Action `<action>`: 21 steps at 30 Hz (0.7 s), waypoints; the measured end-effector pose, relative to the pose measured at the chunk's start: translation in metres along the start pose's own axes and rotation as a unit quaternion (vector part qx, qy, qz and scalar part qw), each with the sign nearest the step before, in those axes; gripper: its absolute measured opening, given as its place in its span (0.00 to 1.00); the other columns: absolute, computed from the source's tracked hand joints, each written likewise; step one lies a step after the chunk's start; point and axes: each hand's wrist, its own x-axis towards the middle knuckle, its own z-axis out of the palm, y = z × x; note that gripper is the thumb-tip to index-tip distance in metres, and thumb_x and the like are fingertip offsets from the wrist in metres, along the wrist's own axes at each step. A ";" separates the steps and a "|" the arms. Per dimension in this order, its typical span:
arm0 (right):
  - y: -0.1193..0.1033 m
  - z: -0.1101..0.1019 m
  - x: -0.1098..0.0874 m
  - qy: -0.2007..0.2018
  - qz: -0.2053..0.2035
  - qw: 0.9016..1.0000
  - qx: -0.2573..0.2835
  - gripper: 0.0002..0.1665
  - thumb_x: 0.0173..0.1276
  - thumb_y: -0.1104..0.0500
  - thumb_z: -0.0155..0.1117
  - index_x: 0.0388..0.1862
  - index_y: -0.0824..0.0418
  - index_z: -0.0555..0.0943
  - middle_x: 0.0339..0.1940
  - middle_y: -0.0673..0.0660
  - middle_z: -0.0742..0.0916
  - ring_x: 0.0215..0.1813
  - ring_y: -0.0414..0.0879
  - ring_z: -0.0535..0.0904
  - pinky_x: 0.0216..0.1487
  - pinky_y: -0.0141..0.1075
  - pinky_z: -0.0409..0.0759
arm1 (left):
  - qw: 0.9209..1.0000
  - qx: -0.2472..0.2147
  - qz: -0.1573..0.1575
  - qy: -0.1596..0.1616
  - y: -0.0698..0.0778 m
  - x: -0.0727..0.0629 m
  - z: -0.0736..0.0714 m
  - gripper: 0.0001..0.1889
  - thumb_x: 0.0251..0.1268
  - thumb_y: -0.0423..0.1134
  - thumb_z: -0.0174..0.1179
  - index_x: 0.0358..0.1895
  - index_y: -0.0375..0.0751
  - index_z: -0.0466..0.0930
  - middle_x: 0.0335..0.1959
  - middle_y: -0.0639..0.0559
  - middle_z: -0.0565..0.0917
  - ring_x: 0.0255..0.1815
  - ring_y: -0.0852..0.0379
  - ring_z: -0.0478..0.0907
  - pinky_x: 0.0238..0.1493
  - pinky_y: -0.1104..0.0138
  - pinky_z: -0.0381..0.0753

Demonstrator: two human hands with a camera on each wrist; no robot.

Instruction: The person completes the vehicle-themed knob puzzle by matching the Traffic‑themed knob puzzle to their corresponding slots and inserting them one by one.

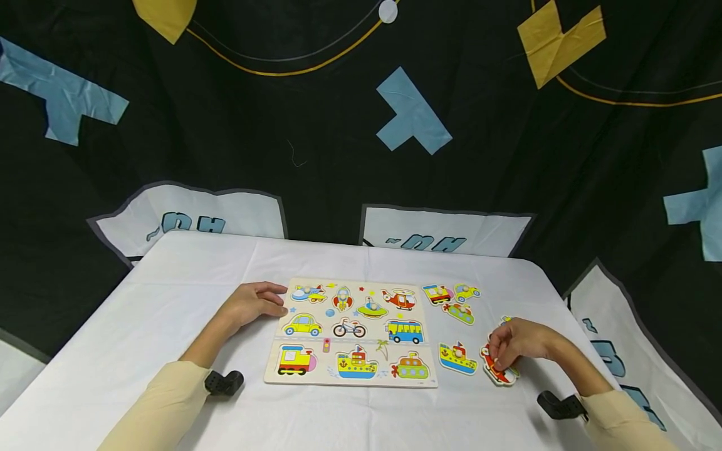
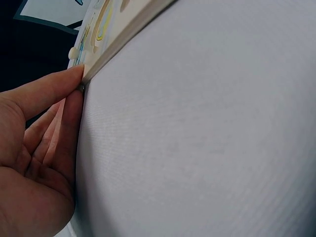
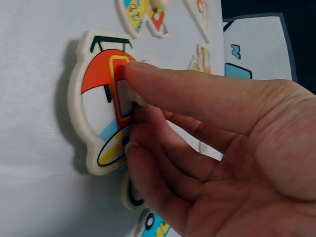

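Observation:
My right hand (image 1: 520, 346) pinches a helicopter puzzle piece (image 3: 101, 71) between thumb and fingertips, around the knob on its face. The piece is red and white with a pale rim and a shadow beside it. In the right wrist view, the edge of another piece (image 3: 132, 196) shows behind the curled fingers. My left hand (image 1: 256, 304) rests at the left edge of the wooden puzzle board (image 1: 361, 385), its extended thumb and finger touching the rim. The board bears vehicle pictures; knobbed plane (image 1: 308, 294), rocket (image 1: 342, 299) and flying saucer (image 1: 371, 308) pieces lie on it.
Right of the board lie a boat piece (image 1: 457, 359), a train piece (image 1: 437, 294), a car piece (image 1: 466, 292) and a submarine piece (image 1: 459, 313). A blue and yellow piece (image 3: 157, 227) is partly hidden behind my right hand. A white cloth (image 1: 197, 294) covers the table.

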 end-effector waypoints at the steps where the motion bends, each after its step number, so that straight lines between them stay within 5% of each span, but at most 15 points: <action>1: -0.002 -0.001 0.000 -0.001 0.004 1.000 -0.004 0.11 0.52 0.68 0.73 0.34 0.72 0.83 0.23 0.51 0.86 0.27 0.41 0.77 0.30 0.34 0.75 | 1.000 0.002 0.000 0.001 0.000 0.000 0.000 0.30 0.54 0.43 0.76 0.63 0.44 0.81 0.35 0.55 0.89 0.46 0.54 0.82 0.53 0.59 0.75; 21: -0.047 -0.015 0.021 0.043 0.021 0.998 -0.028 0.11 0.57 0.65 0.74 0.38 0.66 0.84 0.28 0.54 0.87 0.33 0.46 0.79 0.40 0.39 0.81 | 1.000 0.002 0.010 -0.002 -0.001 -0.001 0.000 0.31 0.53 0.43 0.76 0.63 0.43 0.80 0.37 0.53 0.89 0.47 0.53 0.82 0.56 0.56 0.73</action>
